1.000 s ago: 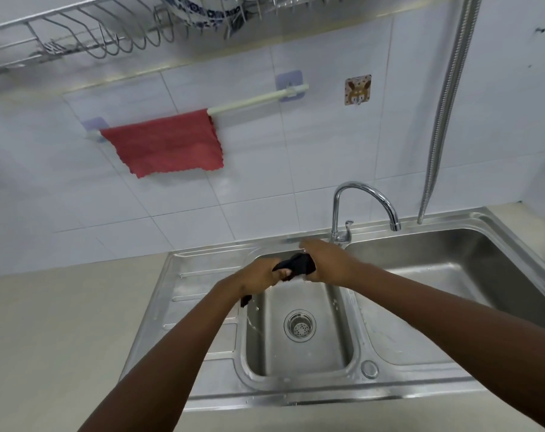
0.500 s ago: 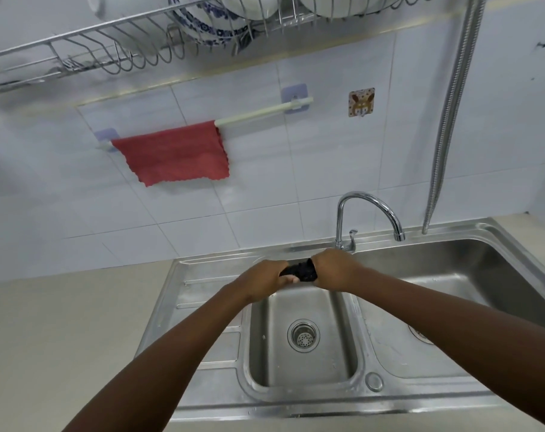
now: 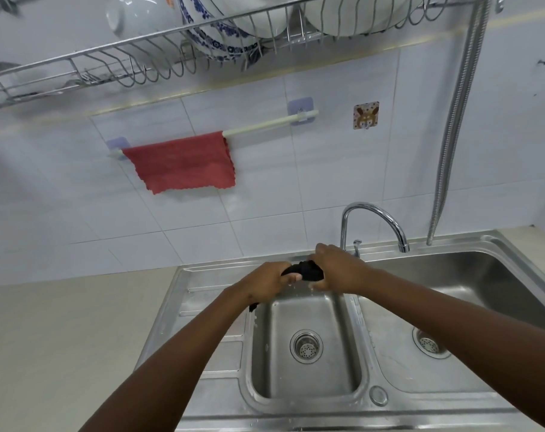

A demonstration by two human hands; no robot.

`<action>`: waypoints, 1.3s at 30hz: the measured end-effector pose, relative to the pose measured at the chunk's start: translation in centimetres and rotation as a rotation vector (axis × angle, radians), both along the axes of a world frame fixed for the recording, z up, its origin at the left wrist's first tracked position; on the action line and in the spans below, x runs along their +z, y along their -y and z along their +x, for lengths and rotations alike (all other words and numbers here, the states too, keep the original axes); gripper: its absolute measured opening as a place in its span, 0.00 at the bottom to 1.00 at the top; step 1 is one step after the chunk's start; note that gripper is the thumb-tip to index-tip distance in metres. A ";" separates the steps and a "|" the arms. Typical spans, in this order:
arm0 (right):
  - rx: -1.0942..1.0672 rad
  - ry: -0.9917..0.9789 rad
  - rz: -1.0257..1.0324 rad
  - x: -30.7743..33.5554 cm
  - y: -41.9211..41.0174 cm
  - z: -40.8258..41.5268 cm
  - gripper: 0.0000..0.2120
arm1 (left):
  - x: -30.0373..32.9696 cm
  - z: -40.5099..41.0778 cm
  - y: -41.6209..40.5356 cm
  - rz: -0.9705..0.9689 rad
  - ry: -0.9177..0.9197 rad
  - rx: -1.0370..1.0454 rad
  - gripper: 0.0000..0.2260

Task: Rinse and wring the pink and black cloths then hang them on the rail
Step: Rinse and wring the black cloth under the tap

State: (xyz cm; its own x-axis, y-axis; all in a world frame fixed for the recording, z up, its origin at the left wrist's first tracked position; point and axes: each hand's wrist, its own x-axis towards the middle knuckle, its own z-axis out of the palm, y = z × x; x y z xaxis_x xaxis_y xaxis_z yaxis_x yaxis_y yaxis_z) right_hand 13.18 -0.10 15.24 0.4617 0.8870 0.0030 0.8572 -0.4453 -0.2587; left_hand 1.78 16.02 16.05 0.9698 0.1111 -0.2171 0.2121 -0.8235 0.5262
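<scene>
Steel sink (image 3: pixel 371 397) set in beige table (image 3: pixel 62 338), white-tiled wall behind; black cloth (image 3: pixel 305 271), twisted left-to-right above the small basin, gripped by left hand (image 3: pixel 265 283) and right hand (image 3: pixel 335 269); pink cloth (image 3: pixel 180 162) draped on rail (image 3: pixel 271 123).

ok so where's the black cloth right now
The black cloth is bunched between the left hand and right hand, above the small left basin.

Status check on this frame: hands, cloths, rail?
Left hand and right hand both clamped on black cloth over small basin. Pink cloth on rail. Right rail half free.
</scene>
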 end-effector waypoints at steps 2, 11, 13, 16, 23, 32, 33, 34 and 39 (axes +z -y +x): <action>0.019 0.072 0.050 0.0 -0.1 -0.2 0.19 | 1.1 0.1 -0.4 -0.232 -0.135 0.064 0.13; -0.077 0.083 0.041 0.5 -0.5 -0.7 0.14 | 3.6 0.0 -0.9 -0.226 -0.187 -0.029 0.09; -0.106 0.107 -0.004 0.7 -0.5 -0.8 0.15 | 3.1 0.0 -0.5 -0.020 -0.079 -0.092 0.08; -0.129 0.014 -0.030 0.9 -0.6 -1.0 0.07 | 1.9 -0.2 -0.5 0.125 0.055 -0.077 0.07; -0.159 -0.309 -0.028 1.3 -1.0 -1.3 0.10 | 0.3 -0.8 -0.1 0.511 0.391 -0.116 0.10; -0.301 -0.942 0.152 1.2 -0.3 -3.2 0.02 | -0.7 -1.7 -0.4 0.521 0.578 -0.090 0.03; -0.306 -0.988 0.162 1.3 -0.2 -3.3 0.04 | -0.8 -1.8 -0.3 0.519 0.586 -0.089 0.02; -0.298 -1.011 0.169 1.1 -0.2 -3.3 0.05 | -0.9 -1.8 -0.2 0.521 0.586 -0.091 0.02; -0.160 -0.825 0.164 1.2 0.2 -2.7 0.08 | -0.9 -1.3 -0.6 0.332 0.415 -0.006 0.06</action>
State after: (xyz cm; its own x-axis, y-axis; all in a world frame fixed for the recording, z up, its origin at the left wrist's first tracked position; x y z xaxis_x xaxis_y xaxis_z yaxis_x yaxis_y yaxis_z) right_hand 10.44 -0.30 16.43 0.4922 0.8288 -0.2660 0.2966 -0.4470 -0.8439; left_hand 0.47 16.60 15.18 0.9676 0.1025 0.2305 0.0362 -0.9607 0.2753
